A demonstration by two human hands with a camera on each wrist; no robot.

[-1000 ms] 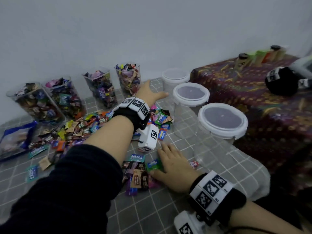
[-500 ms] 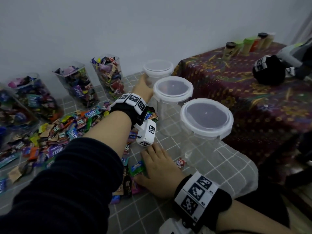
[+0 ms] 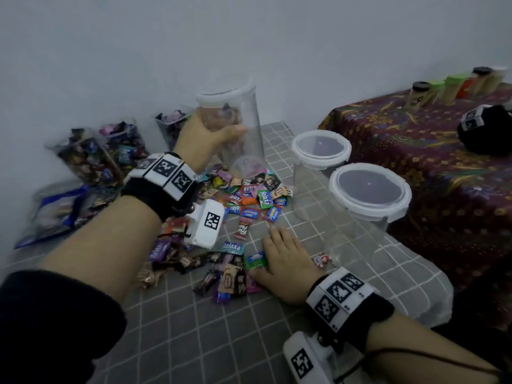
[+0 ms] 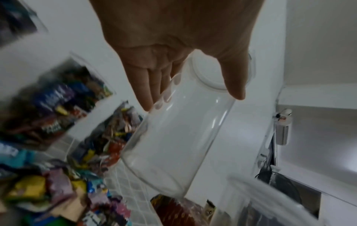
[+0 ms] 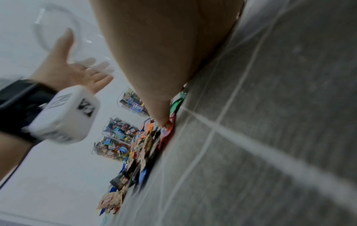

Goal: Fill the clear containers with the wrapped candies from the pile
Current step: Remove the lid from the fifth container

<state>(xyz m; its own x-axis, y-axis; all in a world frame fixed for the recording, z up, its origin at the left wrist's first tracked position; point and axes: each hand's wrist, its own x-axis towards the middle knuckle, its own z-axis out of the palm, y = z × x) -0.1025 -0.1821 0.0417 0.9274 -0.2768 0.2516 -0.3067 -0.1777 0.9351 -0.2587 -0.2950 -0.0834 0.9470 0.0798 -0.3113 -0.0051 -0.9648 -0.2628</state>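
Candy wrappers marked "Relaxa" show among the pile of wrapped candies (image 3: 243,200) on the grey checked cloth (image 3: 194,328). Filled containers (image 3: 102,153) of candy line the wall; two lidded clear containers (image 3: 370,192) stand empty. Left hand (image 3: 210,134) grips a lifted empty clear container (image 3: 238,117), thumb and fingers wrapped around its wall. Right hand (image 3: 288,261) lies flat, fingers straight, touching a green candy (image 3: 256,260).
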